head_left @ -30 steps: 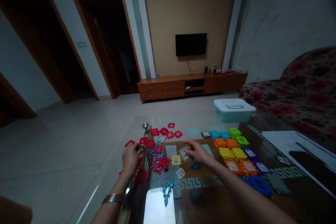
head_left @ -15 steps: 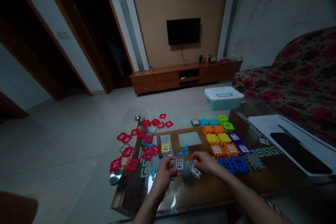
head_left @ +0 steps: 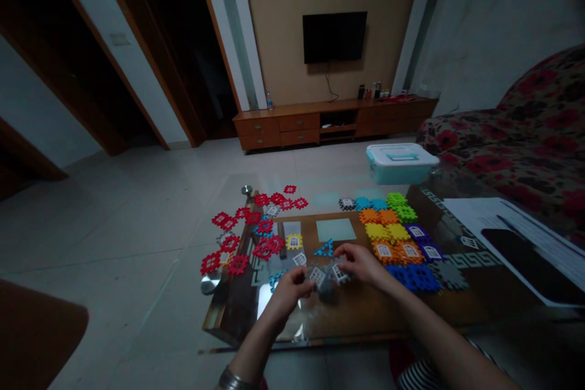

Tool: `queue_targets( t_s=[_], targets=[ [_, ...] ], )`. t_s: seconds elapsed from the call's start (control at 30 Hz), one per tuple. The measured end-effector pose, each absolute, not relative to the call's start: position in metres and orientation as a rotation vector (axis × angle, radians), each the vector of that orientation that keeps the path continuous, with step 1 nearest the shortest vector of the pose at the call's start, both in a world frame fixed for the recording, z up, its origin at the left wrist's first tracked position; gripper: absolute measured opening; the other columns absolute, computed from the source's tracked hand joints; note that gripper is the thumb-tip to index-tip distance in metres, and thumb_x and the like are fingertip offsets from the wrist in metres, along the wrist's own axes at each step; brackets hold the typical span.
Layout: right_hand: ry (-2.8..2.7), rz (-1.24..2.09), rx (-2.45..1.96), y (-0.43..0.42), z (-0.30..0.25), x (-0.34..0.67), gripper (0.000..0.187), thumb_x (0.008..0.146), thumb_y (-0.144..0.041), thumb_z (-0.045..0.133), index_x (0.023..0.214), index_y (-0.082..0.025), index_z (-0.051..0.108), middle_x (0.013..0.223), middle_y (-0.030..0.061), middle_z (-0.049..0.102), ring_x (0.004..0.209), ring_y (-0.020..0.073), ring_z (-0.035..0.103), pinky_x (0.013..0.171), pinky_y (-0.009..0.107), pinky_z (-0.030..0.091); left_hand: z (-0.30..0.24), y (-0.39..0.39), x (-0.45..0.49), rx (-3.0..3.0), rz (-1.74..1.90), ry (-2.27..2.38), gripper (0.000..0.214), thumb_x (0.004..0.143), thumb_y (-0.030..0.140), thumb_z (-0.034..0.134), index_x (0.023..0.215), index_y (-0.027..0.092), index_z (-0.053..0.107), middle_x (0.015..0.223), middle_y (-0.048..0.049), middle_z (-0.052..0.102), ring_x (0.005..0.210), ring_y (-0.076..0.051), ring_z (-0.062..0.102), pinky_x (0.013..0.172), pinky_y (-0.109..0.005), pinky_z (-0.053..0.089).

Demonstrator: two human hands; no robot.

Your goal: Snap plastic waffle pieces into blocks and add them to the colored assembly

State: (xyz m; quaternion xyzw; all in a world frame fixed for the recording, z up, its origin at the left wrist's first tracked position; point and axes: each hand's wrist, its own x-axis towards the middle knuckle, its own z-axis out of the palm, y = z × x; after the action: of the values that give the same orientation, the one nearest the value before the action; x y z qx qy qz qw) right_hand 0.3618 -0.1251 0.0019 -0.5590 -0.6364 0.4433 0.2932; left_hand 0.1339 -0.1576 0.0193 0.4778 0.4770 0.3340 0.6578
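My left hand pinches a grey toothed building tile with a white lattice window in it. Close beside it, the fingers of my right hand grip a second grey window tile. Both tiles are held just above the glass table; whether their edges touch is blurred. A blue triangular tile lies just beyond my right fingertips. A loose white window piece and a yellow window tile lie beyond my left hand.
Red tiles are scattered at the table's left. Stacked orange tiles, blue tiles and grey tiles stand at the right. Further right lies a black phone on paper. A lidded teal box stands beyond the table.
The left grey tile has tilted, and the two held tiles now sit nearer each other. The view has shifted, so the table appears slightly higher and further right.
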Motion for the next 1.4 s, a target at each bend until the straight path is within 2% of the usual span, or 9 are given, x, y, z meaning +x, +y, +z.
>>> queue_targets(
  t_s=[0.1, 0.23, 0.4, 0.53, 0.83, 1.07, 1.2, 1.3, 1.4],
  targets=[
    [-1.658, 1.271, -1.388, -0.127, 0.009, 0.369, 0.016, 0.074, -0.015, 0.058, 0.089, -0.018, 0.063, 0.070, -0.0009, 0.060, 0.067, 0.0164, 0.057, 0.062, 0.026, 0.044, 0.020, -0.159, 0.130, 1.144, 0.571, 1.068, 0.026, 0.066, 0.034, 0.069, 0.085, 0.017, 0.066, 0.063, 0.0042, 0.055, 0.057, -0.010, 0.048, 0.060, -0.025, 0.039],
    [-1.743, 1.324, -1.267, -0.135, 0.020, 0.369, 0.013, 0.078, -0.017, 0.056, 0.088, -0.019, 0.064, 0.082, 0.0017, 0.066, 0.078, 0.0176, 0.060, 0.070, 0.027, 0.046, 0.017, -0.160, 0.133, 1.398, 0.373, 1.154, 0.036, 0.064, 0.017, 0.066, 0.099, 0.017, 0.071, 0.056, 0.0068, 0.050, 0.053, -0.011, 0.044, 0.058, -0.025, 0.037],
    [-1.899, 1.323, -1.285, -0.150, 0.017, 0.350, 0.019, 0.073, -0.011, 0.062, 0.089, -0.018, 0.067, 0.081, 0.0009, 0.065, 0.075, 0.0159, 0.058, 0.067, 0.025, 0.043, 0.020, -0.157, 0.138, 1.571, 0.572, 1.289, 0.046, 0.067, 0.010, 0.059, 0.112, 0.017, 0.068, 0.083, -0.0026, 0.069, 0.077, -0.018, 0.060, 0.075, -0.029, 0.045],
    [-1.902, 1.306, -1.342, -0.155, 0.009, 0.330, 0.021, 0.072, -0.009, 0.064, 0.092, -0.017, 0.066, 0.072, -0.0021, 0.059, 0.065, 0.0128, 0.052, 0.058, 0.022, 0.038, 0.021, -0.153, 0.131, 1.648, 0.583, 1.403, 0.041, 0.073, 0.009, 0.054, 0.111, 0.015, 0.066, 0.089, -0.0064, 0.070, 0.086, -0.020, 0.062, 0.083, -0.031, 0.046],
    [-2.109, 1.066, -1.329, -0.156, 0.002, 0.316, 0.023, 0.067, -0.002, 0.068, 0.085, -0.017, 0.069, 0.082, 0.0009, 0.057, 0.076, 0.0146, 0.055, 0.068, 0.024, 0.041, 0.011, -0.155, 0.129, 1.637, 0.507, 1.431, 0.039, 0.074, 0.010, 0.055, 0.111, 0.016, 0.066, 0.091, -0.0058, 0.070, 0.085, -0.018, 0.064, 0.082, -0.031, 0.049],
    [-2.168, 0.995, -1.392, -0.158, 0.002, 0.309, 0.017, 0.073, -0.006, 0.066, 0.087, -0.015, 0.067, 0.083, 0.0021, 0.057, 0.076, 0.0154, 0.055, 0.069, 0.025, 0.040, 0.004, -0.155, 0.130, 1.600, 0.523, 1.438, 0.039, 0.074, 0.008, 0.054, 0.110, 0.016, 0.065, 0.096, -0.0067, 0.070, 0.085, -0.018, 0.064, 0.079, -0.030, 0.051],
    [-2.191, 0.932, -1.431, -0.157, 0.000, 0.309, 0.010, 0.076, -0.009, 0.065, 0.084, -0.015, 0.065, 0.084, 0.0034, 0.058, 0.078, 0.0171, 0.055, 0.070, 0.026, 0.040, 0.003, -0.156, 0.131, 1.583, 0.528, 1.433, 0.039, 0.076, 0.007, 0.048, 0.111, 0.014, 0.064, 0.092, -0.0063, 0.070, 0.080, -0.017, 0.064, 0.071, -0.027, 0.052],
    [-2.190, 0.868, -1.389, -0.157, 0.000, 0.313, 0.011, 0.078, -0.012, 0.066, 0.087, -0.016, 0.064, 0.089, 0.0046, 0.058, 0.087, 0.0197, 0.055, 0.077, 0.030, 0.041, 0.004, -0.156, 0.131, 1.584, 0.534, 1.440, 0.037, 0.076, 0.007, 0.047, 0.109, 0.013, 0.064, 0.091, -0.0068, 0.069, 0.077, -0.016, 0.064, 0.066, -0.026, 0.051],
    [-2.295, 0.872, -1.149, -0.161, 0.005, 0.315, 0.025, 0.074, -0.021, 0.075, 0.096, -0.020, 0.062, 0.107, 0.0060, 0.057, 0.104, 0.0230, 0.051, 0.090, 0.035, 0.041, 0.007, -0.154, 0.130, 1.607, 0.557, 1.463, 0.033, 0.075, 0.006, 0.050, 0.103, 0.014, 0.067, 0.091, -0.0062, 0.070, 0.081, -0.017, 0.064, 0.074, -0.027, 0.051]
  ],
)
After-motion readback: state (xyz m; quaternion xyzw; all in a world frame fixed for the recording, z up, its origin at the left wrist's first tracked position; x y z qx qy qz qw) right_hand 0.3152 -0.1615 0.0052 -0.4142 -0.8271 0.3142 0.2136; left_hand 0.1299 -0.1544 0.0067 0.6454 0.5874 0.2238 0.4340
